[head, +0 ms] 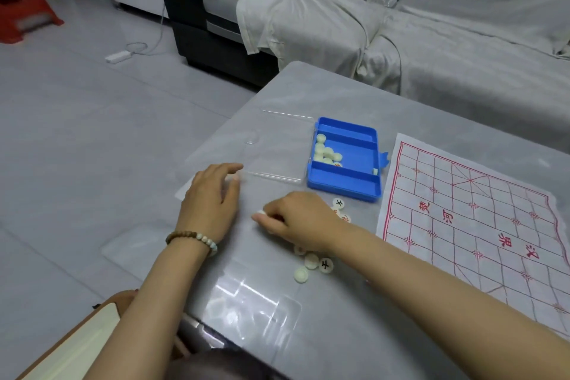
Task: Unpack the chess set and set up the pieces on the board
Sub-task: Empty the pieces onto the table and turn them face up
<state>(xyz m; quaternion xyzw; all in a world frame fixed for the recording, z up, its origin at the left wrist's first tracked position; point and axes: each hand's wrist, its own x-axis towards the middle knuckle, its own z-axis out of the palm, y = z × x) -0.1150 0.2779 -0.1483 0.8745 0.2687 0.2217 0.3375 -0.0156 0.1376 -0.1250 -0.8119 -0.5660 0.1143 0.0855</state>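
The left hand (212, 194) rested on the table (308, 92), fingers relaxed, at the corner of the clear lid (277, 145). The right hand (297, 219) pinched one piece (261, 212). Loose pieces (311, 261) lay by its wrist. The box (345, 185) held more. The board (468, 219) lay unfolded at far right.

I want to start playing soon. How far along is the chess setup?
Done: the blue box is open, its clear lid laid flat, and the board is spread out. In hand: the right hand pinches one piece beside loose pieces on the table; the left hand is by the lid. Left: other pieces lie in the box, and none stands on the board yet.
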